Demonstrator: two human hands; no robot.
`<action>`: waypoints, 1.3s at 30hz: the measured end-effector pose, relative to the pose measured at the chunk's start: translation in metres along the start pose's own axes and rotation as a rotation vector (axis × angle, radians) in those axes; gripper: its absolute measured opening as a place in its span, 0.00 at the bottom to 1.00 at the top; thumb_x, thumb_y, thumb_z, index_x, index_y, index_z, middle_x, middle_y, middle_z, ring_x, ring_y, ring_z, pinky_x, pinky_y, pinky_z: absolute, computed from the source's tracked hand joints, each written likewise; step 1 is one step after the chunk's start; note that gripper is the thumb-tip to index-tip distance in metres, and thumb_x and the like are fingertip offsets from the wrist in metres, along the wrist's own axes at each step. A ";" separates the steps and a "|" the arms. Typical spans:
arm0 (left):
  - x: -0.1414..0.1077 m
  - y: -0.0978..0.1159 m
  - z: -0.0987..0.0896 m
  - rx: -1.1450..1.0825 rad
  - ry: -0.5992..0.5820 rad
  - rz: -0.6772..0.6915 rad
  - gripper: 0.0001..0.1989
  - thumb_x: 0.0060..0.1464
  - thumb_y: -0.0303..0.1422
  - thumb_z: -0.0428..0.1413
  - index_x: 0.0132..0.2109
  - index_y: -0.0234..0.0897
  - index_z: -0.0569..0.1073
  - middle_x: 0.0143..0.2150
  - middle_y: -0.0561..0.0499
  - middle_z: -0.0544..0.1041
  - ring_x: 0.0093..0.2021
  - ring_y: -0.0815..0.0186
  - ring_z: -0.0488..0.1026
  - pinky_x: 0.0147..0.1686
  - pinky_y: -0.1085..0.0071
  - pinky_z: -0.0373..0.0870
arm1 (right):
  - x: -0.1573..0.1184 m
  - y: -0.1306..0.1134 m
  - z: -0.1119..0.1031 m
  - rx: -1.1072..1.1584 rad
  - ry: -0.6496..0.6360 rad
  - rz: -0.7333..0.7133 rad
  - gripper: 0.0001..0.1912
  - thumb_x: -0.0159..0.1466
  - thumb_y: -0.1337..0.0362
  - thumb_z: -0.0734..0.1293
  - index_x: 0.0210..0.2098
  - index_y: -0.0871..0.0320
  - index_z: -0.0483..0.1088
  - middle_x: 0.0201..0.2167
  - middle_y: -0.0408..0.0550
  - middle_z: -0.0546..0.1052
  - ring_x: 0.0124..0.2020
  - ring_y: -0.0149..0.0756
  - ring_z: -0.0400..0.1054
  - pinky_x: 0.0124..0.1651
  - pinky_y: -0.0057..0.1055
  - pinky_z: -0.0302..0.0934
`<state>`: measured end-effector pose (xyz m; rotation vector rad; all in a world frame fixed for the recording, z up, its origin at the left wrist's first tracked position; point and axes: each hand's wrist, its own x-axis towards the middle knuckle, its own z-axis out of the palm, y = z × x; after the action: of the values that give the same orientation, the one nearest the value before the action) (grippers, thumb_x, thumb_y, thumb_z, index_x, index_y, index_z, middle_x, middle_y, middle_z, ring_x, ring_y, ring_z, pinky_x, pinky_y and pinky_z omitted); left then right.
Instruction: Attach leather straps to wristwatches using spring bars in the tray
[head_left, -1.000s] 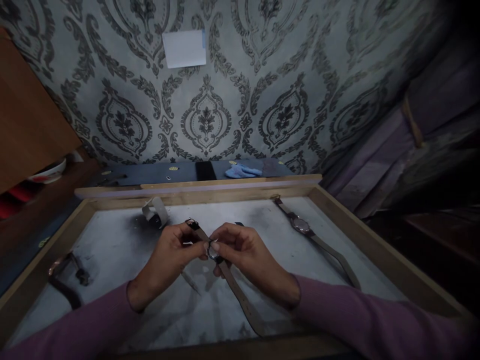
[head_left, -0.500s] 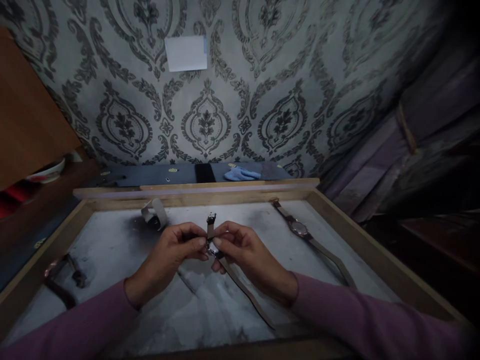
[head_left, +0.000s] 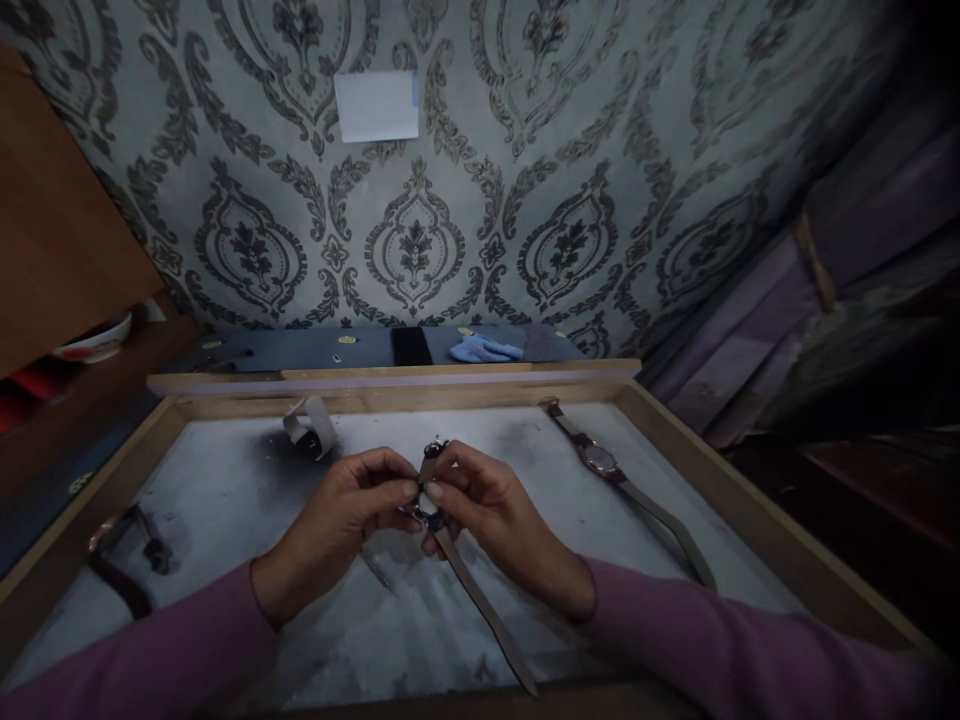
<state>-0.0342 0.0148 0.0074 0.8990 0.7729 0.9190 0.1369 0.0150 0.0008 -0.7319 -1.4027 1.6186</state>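
A wristwatch (head_left: 430, 506) is held in the air between my two hands, near the middle of the wooden-rimmed tray (head_left: 360, 407). Its long strap end hangs down toward the tray's front edge, and the buckle end points up and away. My left hand (head_left: 341, 515) pinches the left side of the case with thumb and forefinger. On the other side, my right hand (head_left: 495, 515) grips the case and the base of the strap. Fingertips hide part of the case. Below my left hand, a thin pointed tool (head_left: 376, 570) lies on the white surface.
To the right lies another wristwatch (head_left: 598, 458), strap stretched out. A white-strapped watch (head_left: 310, 430) stands at the back left, and a dark-strapped watch (head_left: 124, 560) rests by the left edge. Beyond the rim are a black phone (head_left: 411, 347) and a blue cloth (head_left: 486, 349).
The watch has turned a little in my fingers: its buckle end has swung right, and its loose strap end hangs lower and further left. Both hands keep their hold.
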 end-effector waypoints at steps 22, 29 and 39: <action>0.002 -0.003 0.006 -0.015 0.081 0.030 0.04 0.45 0.25 0.62 0.29 0.33 0.73 0.27 0.53 0.74 0.27 0.71 0.70 0.29 0.75 0.67 | 0.000 0.003 0.002 -0.006 0.016 0.002 0.14 0.62 0.55 0.68 0.34 0.58 0.62 0.24 0.40 0.74 0.20 0.27 0.71 0.23 0.21 0.65; 0.000 -0.001 0.005 0.161 -0.001 0.119 0.08 0.47 0.28 0.62 0.35 0.34 0.72 0.27 0.55 0.74 0.25 0.70 0.73 0.29 0.72 0.67 | 0.000 0.001 0.000 0.004 -0.031 -0.070 0.12 0.65 0.57 0.66 0.34 0.58 0.60 0.26 0.40 0.72 0.25 0.29 0.71 0.29 0.26 0.67; -0.004 0.005 0.005 0.233 0.075 0.143 0.08 0.45 0.27 0.62 0.34 0.35 0.72 0.31 0.55 0.72 0.29 0.69 0.72 0.32 0.71 0.70 | -0.004 -0.004 0.000 -0.073 -0.025 -0.005 0.16 0.64 0.57 0.67 0.43 0.56 0.58 0.30 0.42 0.74 0.31 0.30 0.72 0.35 0.26 0.64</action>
<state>-0.0325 0.0115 0.0143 1.1407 0.9015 1.0061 0.1399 0.0115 0.0038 -0.7519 -1.4869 1.5848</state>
